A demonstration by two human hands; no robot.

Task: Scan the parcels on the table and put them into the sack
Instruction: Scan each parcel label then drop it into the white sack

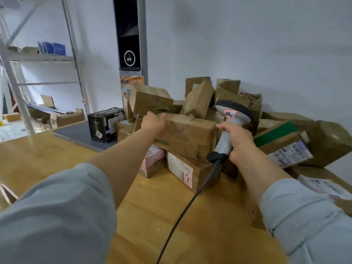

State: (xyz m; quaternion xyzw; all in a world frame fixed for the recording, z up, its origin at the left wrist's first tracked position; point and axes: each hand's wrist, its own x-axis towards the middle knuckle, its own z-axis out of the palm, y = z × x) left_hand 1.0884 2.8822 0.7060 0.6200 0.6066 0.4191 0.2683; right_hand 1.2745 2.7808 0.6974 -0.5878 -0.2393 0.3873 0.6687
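Single head view, wide-angle: looks forward and down across the desk (190, 216), near, toward parcels (190, 130) piled against the wall (247, 44).

Blue booklets (51, 48) stand on a metal shelf (38, 57).

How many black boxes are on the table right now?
1. The black box stands on the grey mat, left of the brown parcel pile and the left hand. More could be hidden behind the pile.
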